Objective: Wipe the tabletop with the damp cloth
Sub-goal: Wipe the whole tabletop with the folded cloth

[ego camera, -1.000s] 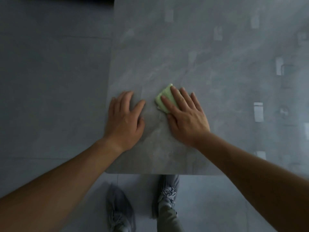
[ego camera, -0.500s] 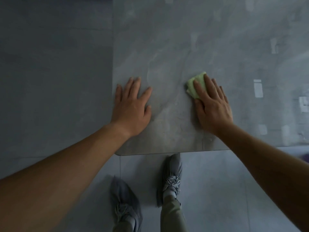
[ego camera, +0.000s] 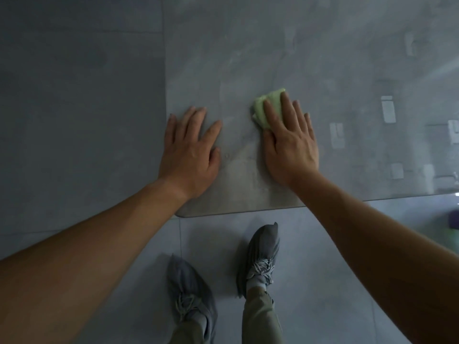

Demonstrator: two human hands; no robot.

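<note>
Here, mid-wipe: right hand [ego camera: 290, 145], fingers straight, presses cloth [ego camera: 260, 109] on tabletop [ego camera: 248, 58] (centre frame); left hand [ego camera: 191, 150] splayed, empty. Next, likely: sweep upper area.

Your pale green folded cloth [ego camera: 260, 111] lies flat on the grey, marble-veined, glossy tabletop [ego camera: 248, 58], gathered into a small pad. Most of it is hidden under the straight fingers of your right hand [ego camera: 289, 142]. Only its far edge and left side show, past your fingertips and beside your index finger. It sits towards the tabletop's near edge, in from the rounded near-left corner. The tabletop carries pale reflections on its right part and a lighter, streaky patch just nearer than the cloth.
</note>
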